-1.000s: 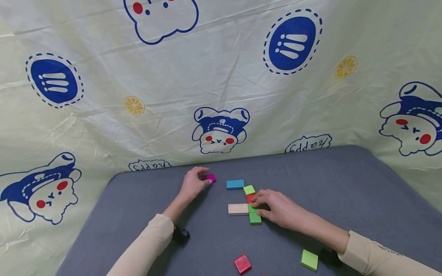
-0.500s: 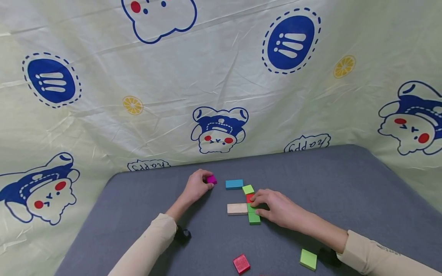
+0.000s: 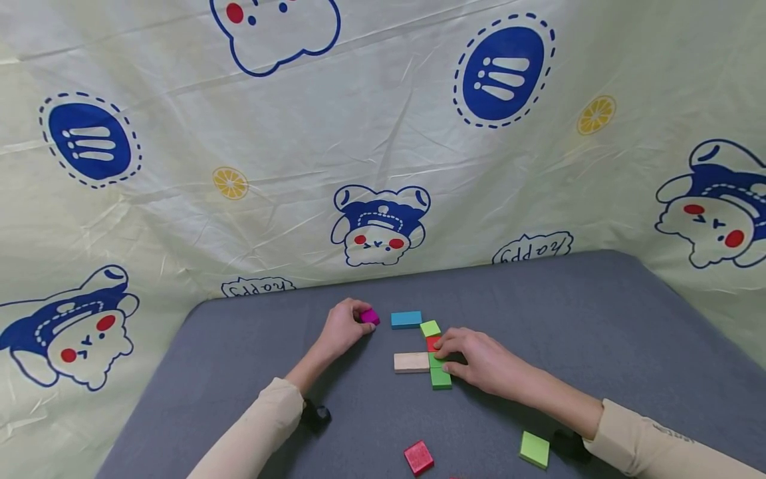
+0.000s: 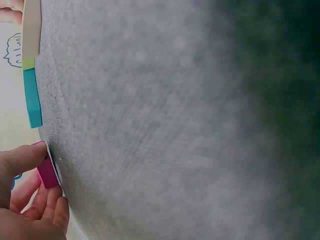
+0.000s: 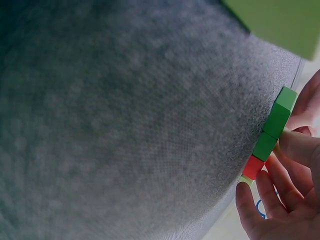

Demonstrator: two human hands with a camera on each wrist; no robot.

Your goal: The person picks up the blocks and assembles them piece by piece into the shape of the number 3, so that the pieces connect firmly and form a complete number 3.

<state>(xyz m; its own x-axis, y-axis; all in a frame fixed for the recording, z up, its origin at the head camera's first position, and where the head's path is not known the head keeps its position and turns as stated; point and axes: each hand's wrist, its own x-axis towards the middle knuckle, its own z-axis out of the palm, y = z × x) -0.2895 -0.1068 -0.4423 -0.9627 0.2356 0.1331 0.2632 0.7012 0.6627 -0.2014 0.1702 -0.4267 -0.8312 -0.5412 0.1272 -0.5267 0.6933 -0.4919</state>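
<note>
My left hand point(image 3: 342, 327) pinches a magenta block point(image 3: 370, 317) between thumb and fingers, close over the table, left of a flat blue block point(image 3: 406, 320). In the left wrist view the thumb lies along one side of the magenta block point(image 4: 48, 172). My right hand point(image 3: 483, 359) rests at a row of small blocks: light green point(image 3: 430, 328), red point(image 3: 433, 343), and two green ones point(image 3: 441, 378). Its index fingertip touches the red block and its thumb the green part, with fingers loosely bent. A pale wooden plank point(image 3: 411, 362) extends left from the row.
Nearer me on the grey table point(image 3: 239, 386) lie a red block point(image 3: 419, 458) and a light green block point(image 3: 534, 450). A sliver of another red thing shows at the bottom edge. A printed cloth point(image 3: 287, 133) hangs behind the table's far edge.
My left hand has moved slightly right and nearer me with the magenta block, bringing it closer to the blue block. The right hand and the row have stayed in place.
</note>
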